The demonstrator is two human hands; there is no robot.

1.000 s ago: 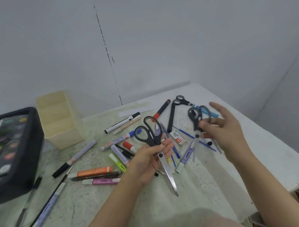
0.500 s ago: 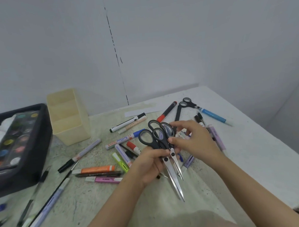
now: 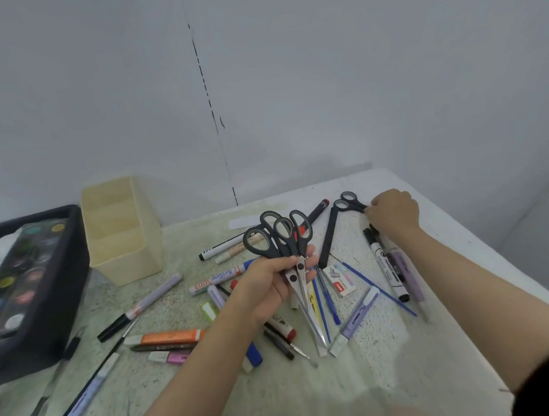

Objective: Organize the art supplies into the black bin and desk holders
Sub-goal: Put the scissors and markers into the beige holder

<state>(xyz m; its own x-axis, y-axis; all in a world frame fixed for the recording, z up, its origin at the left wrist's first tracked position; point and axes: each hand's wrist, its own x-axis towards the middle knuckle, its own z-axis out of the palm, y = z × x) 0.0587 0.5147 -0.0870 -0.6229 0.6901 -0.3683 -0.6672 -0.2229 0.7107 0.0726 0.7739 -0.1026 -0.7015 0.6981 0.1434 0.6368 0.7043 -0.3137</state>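
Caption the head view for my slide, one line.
Left hand grips two black-handled scissors above scattered markers while the right hand touches a third pair lying on the table.

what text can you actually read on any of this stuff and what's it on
"Artline 500A": along the barrel of the white marker with the blue cap.
Print on the black-and-white marker: there is lettering, but it is too blurred to read.
Red label on the small box: too small and blurred to read.
Nothing else shows legible text.
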